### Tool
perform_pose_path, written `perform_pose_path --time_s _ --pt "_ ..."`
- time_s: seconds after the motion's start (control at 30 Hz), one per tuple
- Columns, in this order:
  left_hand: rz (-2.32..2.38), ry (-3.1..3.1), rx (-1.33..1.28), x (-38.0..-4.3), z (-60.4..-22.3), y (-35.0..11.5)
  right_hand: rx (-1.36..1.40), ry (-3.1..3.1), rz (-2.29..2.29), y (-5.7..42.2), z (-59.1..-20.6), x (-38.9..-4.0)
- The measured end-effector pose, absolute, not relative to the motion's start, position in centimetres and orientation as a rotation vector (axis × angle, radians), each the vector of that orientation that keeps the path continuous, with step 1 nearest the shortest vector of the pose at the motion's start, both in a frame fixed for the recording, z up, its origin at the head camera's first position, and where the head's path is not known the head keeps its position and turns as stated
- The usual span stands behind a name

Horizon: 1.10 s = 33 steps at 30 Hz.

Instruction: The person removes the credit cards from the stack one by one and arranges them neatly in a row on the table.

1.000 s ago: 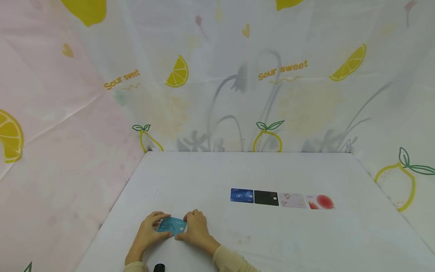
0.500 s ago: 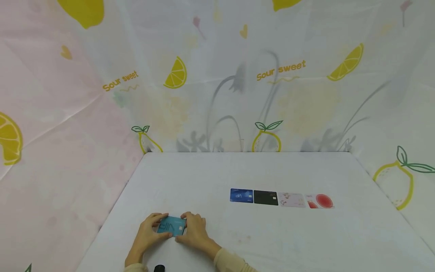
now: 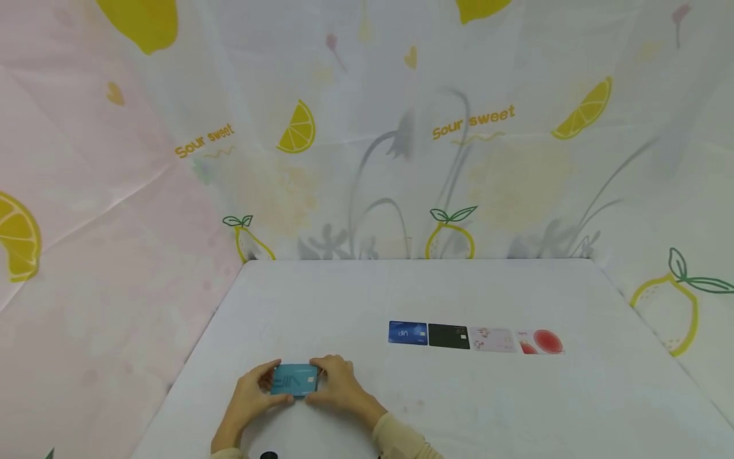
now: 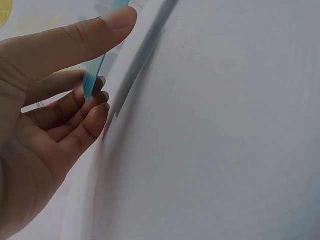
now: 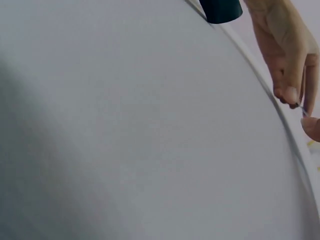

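Note:
A teal bank-style card (image 3: 294, 380) with VIP lettering and a chip is held by both hands near the front left of the table. My left hand (image 3: 252, 393) pinches its left end between thumb and fingers. On the other end my right hand (image 3: 343, 387) grips with thumb below and fingers above. The left wrist view has the card (image 4: 92, 80) edge-on, thin between the left thumb and fingertips. In the right wrist view the left hand (image 5: 287, 55) shows at the upper right, and only the tip of the right thumb (image 5: 312, 130) enters the frame.
Farther back on the white table (image 3: 344, 293), a blue card (image 3: 408, 333), a black card (image 3: 449, 336), a pale floral card (image 3: 492, 340) and a red-and-white card (image 3: 541, 342) lie in a row. A dark cylinder (image 3: 269, 455) stands at the front edge. Lemon-print cloth (image 3: 373, 159) hangs behind.
The teal card has turned from slanted to nearly level and shifted slightly right. My right hand has moved a little right with it; both hands keep their hold. The card row stays put.

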<state>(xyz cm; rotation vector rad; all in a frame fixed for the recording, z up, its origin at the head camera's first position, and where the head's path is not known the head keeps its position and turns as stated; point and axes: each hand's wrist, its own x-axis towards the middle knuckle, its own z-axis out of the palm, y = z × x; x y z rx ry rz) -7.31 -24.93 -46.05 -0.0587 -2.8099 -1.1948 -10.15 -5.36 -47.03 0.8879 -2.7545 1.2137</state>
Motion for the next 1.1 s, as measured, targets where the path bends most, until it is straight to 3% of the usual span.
perform_pose_path --time_s 0.6,1.1 --pt "-1.509 -2.646 -0.138 -9.2 -45.1 -23.7 0.98 -2.778 1.101 -1.9 -45.0 -12.7" --pt "-1.618 -2.591 -0.199 -12.8 -44.6 -21.1 0.955 -2.813 0.989 0.7 -44.1 -15.5"
